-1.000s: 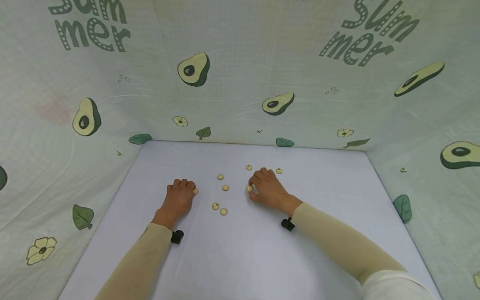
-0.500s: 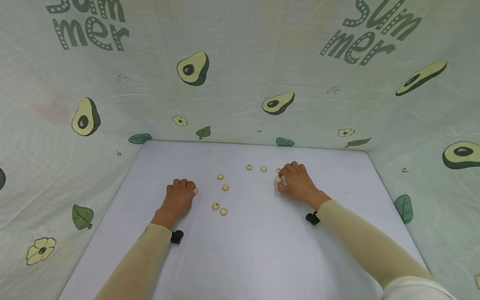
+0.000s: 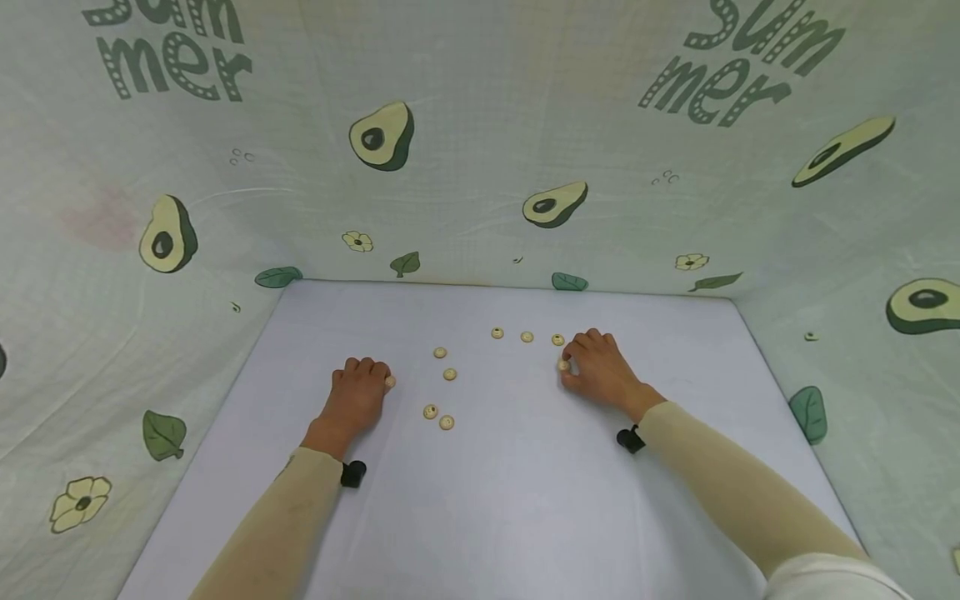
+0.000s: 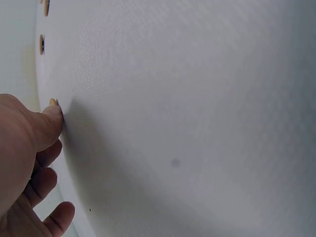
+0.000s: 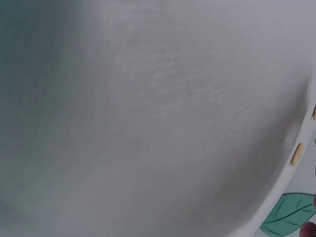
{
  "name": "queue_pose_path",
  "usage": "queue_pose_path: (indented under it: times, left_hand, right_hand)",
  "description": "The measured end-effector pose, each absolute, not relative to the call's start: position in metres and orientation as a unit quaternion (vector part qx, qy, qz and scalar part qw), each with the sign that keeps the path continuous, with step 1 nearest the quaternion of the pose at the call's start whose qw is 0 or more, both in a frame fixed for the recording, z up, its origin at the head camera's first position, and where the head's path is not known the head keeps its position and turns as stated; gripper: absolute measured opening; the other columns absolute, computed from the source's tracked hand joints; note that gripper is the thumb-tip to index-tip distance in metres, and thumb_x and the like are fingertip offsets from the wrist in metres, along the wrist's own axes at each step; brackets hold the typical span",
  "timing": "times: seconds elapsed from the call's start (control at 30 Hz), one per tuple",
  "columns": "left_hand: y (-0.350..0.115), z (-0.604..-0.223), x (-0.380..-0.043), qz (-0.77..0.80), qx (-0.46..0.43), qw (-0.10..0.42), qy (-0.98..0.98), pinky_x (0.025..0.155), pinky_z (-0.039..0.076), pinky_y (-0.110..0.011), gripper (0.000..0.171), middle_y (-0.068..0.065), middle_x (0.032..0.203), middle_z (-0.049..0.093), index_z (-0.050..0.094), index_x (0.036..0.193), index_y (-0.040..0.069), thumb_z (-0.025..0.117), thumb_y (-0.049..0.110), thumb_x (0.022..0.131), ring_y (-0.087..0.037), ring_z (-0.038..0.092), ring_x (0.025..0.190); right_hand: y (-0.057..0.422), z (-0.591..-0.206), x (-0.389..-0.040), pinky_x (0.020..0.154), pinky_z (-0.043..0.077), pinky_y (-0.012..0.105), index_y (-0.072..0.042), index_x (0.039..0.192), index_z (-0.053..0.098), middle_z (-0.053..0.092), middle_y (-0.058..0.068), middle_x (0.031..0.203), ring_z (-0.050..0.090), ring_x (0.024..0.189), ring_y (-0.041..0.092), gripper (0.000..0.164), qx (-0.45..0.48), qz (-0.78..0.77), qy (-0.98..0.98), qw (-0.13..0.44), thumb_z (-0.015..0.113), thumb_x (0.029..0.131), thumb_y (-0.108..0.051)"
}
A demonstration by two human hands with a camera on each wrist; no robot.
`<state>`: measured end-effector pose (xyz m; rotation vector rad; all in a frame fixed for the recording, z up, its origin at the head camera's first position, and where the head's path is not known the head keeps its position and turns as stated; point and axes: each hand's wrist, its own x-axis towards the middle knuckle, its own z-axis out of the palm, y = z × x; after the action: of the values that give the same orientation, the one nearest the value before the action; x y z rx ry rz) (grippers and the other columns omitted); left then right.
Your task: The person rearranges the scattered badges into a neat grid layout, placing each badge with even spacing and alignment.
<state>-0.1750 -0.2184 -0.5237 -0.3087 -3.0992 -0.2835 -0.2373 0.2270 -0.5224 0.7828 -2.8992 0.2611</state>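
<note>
On the white table, my left hand (image 3: 358, 397) pinches a small round pale wooden disc (image 3: 390, 382) at its thumb side. The left wrist view shows that disc (image 4: 53, 102) poking out past the thumb, close to the surface. Further right, my right hand (image 3: 603, 367) pinches another disc (image 3: 564, 365) between thumb and forefinger. Just beyond it lies a disc with a dark mark (image 3: 557, 340), the right end of a row with a plain disc (image 3: 527, 337) and a dark-marked disc (image 3: 497, 332). The right wrist view catches only fingertips at its edge.
Between the hands lie two loose pairs of discs: an upper disc (image 3: 439, 352) with one below it (image 3: 450, 374), and nearer, a dark-marked disc (image 3: 430, 412) beside a plain one (image 3: 447, 422). An avocado-print cloth (image 3: 465, 150) walls the table's back and sides.
My right hand has carried its disc rightward, from left of the back row to its right end, uncovering the row's middle disc. The left hand has stayed put.
</note>
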Motion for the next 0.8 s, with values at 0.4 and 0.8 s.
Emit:
queue_pose_path:
  times: [0.4, 0.8]
  left_hand:
    - [-0.2194, -0.5219, -0.1746, -0.087, -0.097, 0.002, -0.991, 0.089, 0.045, -0.058, 0.021, -0.016, 0.105, 0.061, 0.064, 0.114, 0.002, 0.058, 0.022, 0.110, -0.039, 0.052, 0.106]
    - [-0.2181, -0.5230, -0.1757, -0.086, -0.100, -0.001, -0.991, 0.089, 0.044, -0.059, 0.020, -0.016, 0.108, 0.061, 0.063, 0.114, 0.002, 0.057, 0.021, 0.110, -0.041, 0.052, 0.110]
  right_hand:
    - [0.2277, -0.5271, -0.2408, 0.091, 0.041, 0.050, -0.009, 0.107, 0.072, 0.067, 0.008, 0.109, 0.053, 0.103, 0.029, 0.021, 0.268, 0.085, -0.958, 0.059, 0.074, 0.096, -0.027]
    - [0.2275, -0.5267, -0.2406, 0.091, 0.041, 0.049, -0.010, 0.106, 0.074, 0.068, 0.007, 0.108, 0.054, 0.102, 0.029, 0.021, 0.264, 0.074, -0.960, 0.056, 0.075, 0.096, -0.028]
